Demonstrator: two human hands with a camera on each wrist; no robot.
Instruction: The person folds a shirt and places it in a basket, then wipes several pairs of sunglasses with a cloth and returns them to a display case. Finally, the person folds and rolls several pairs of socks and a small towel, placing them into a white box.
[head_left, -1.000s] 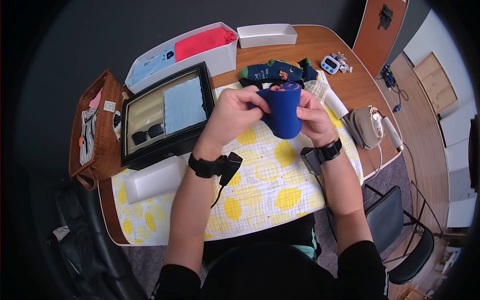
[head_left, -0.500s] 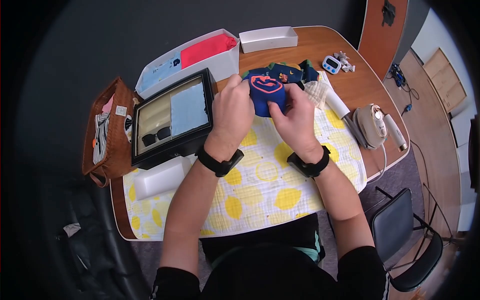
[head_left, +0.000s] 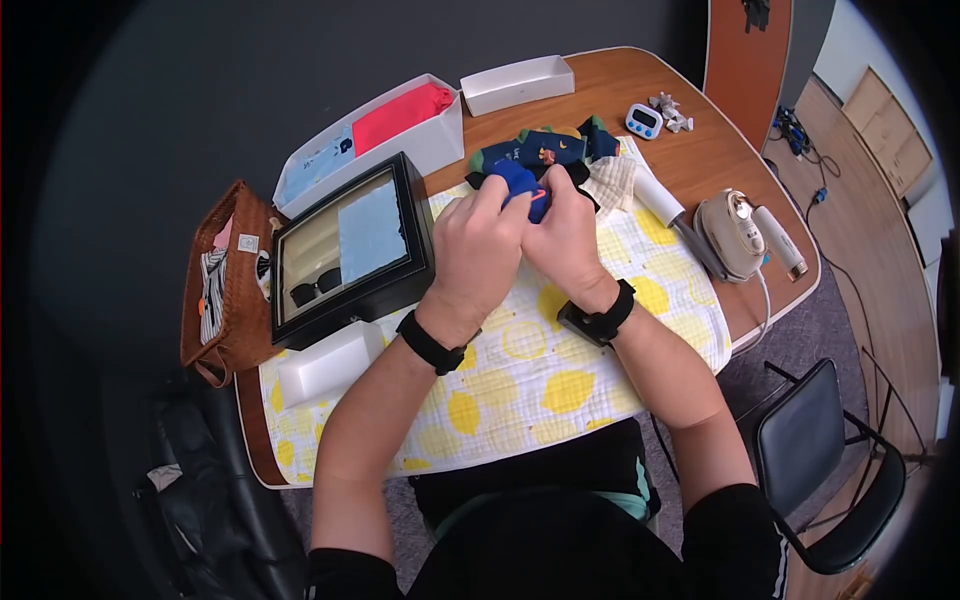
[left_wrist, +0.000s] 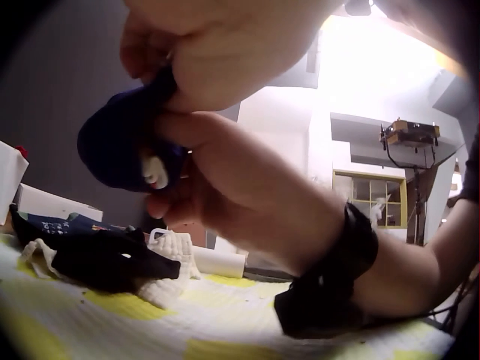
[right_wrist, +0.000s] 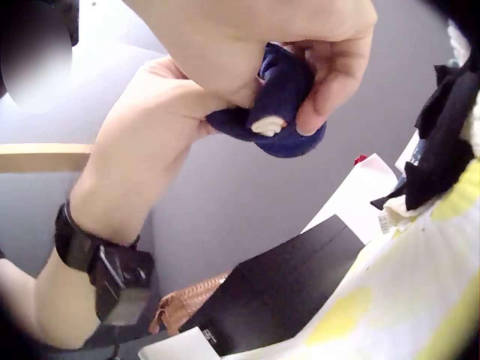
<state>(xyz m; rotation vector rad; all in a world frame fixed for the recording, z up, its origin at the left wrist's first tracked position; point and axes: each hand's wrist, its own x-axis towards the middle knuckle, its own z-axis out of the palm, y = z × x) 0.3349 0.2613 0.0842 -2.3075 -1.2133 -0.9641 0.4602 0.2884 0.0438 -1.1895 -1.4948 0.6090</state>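
Observation:
A rolled blue sock bundle [head_left: 514, 178] with a reddish-orange stripe is held up above the lemon-print cloth [head_left: 560, 390]. My left hand [head_left: 478, 245] grips its near left side, and my right hand [head_left: 566, 232] pinches its right side, the two hands touching. In the left wrist view the blue bundle [left_wrist: 112, 142] shows a white and red patch at its opening. The right wrist view has fingers curled round the dark blue roll [right_wrist: 281, 94]. Behind the hands lie patterned dark socks [head_left: 555, 147], black socks and a cream ribbed piece [head_left: 610, 183].
Left: a black glass-topped case [head_left: 352, 250], a woven basket [head_left: 235, 290] and a small white box [head_left: 330, 365]. Back: a white bin [head_left: 445, 125] with folded clothes and an empty white tray [head_left: 518, 85]. Right: a timer [head_left: 644, 121] and a beige steamer [head_left: 730, 235].
Both hands have drawn together round the blue bundle, which now shows less of itself. The head view has shifted a little.

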